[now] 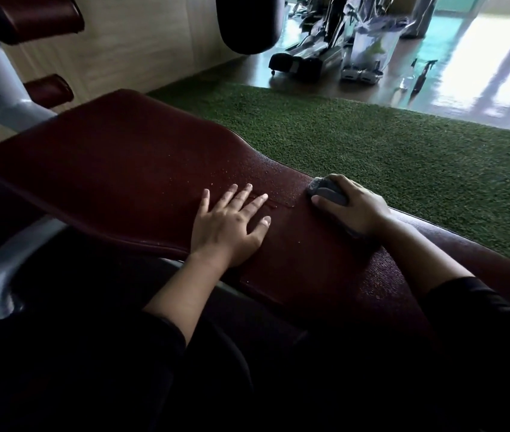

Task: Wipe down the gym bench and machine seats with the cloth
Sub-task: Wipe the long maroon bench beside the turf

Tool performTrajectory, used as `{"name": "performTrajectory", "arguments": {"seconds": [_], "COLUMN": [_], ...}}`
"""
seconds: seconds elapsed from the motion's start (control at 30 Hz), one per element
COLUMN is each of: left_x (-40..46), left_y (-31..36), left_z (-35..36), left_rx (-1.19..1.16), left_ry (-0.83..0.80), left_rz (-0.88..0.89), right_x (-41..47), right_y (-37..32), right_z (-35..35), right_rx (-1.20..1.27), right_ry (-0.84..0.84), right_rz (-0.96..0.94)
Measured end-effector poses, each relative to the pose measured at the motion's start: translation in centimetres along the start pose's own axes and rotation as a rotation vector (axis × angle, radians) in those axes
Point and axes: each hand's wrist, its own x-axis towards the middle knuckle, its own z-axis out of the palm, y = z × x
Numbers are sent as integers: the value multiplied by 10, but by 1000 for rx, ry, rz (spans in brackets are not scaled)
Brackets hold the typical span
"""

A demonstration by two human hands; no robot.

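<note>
Firmly, right hand grips crumpled grey cloth (left hand flat) — pebbled maroon bench.

The bench pad is dark red and looks like soft leather or vinyl, with a fine bumpy grain. Tiny wet drops sit on it and shine a little. The cloth is grey, soft and matt, bunched up. The frame tube is painted metal, pale grey, smooth and a bit shiny. The curved bar below looks like the same smooth grey metal. The small pads are dark red with a smooth, slightly glossy cover. The green mat is rough and fuzzy like fake grass. The floor beyond is hard, smooth and very shiny. The wall looks like pale matt wood.
</note>
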Motion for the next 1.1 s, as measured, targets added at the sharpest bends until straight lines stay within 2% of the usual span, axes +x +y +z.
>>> {"name": "performTrajectory", "arguments": {"seconds": [0.17, 0.33, 0.5, 0.57, 0.63, 0.73, 0.77, 0.9, 1.1], "left_x": [0, -1, -1, -1, 0, 1, 1, 0, -1], "left_y": [3, -1, 0, 0, 1, 2, 1, -1, 0], "left_z": [3, 4, 5, 5, 6, 6, 6, 5, 7], "left_rx": [10, -38, -35, -34, -30, -17, -17, -25, -41], "left_ry": [31, 54, 56, 58, 57, 59, 60, 59, 82], "left_rz": [-13, -50, -59, -60, -62, -66, -67, -49, -52], "right_x": [15, -3, -52, -44, -23, 10, 18, 2, -37], "right_y": [-16, -50, -15, 5, 16, 1, -10, -54, -10], "right_z": [8, 24, 6, -5, -9, -1, 6, 30, 5], "right_rx": [-45, -5, 40, 74, 83, -39, -55, 7, 99], "right_ry": [-26, -28, -132, -152, -103, -48, -48, -26, -160], "right_rz": [-1, -273, -450, -406, -302, -171, -179, -414, -521]}}
